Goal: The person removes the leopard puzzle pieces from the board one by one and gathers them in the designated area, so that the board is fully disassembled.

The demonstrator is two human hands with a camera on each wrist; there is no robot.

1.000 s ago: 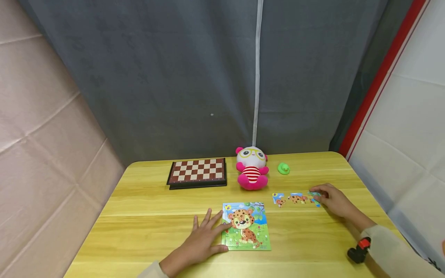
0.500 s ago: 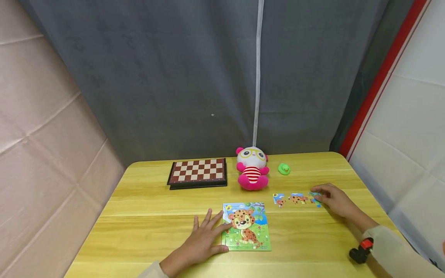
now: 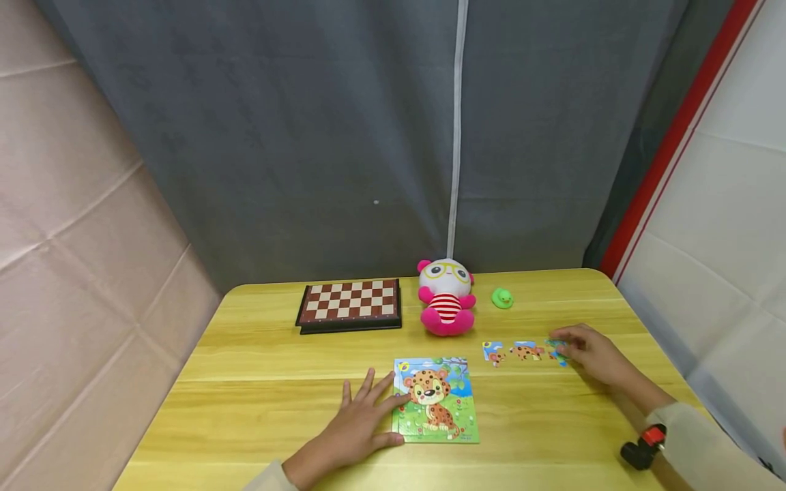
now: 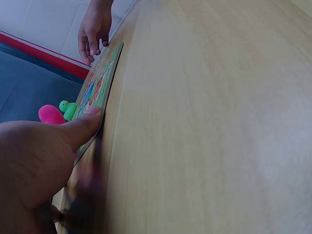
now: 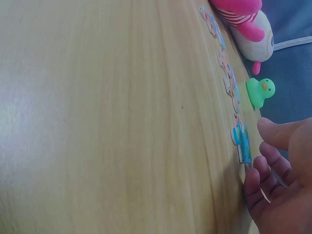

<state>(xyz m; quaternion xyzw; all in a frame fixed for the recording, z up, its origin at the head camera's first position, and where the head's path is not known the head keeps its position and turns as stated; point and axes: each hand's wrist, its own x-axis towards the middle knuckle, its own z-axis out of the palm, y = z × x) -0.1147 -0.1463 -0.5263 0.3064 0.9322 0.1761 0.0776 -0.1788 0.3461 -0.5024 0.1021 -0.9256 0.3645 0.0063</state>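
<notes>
My left hand (image 3: 353,423) spread, fingertips over left edge of puzzle board (image 3: 439,409). My right hand (image 3: 589,351), thumb parted from fingers, at rightmost piece (image 5: 244,146). Tabletop (image 3: 528,416) gap before board.

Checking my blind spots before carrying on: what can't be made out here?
Head: the puzzle board's left edge, partly under the left hand; its lettering, too small.
Head: part of the rightmost piece, behind the right hand.
Right wrist: the panda toy, cut off by the top edge.

Cloth-walled booth, wider building indeterminable: a wood-grain table (image 3: 245,402) bounded by a grey curtain (image 3: 276,150) behind and pale creased sheets (image 3: 92,273) at either side.
</notes>
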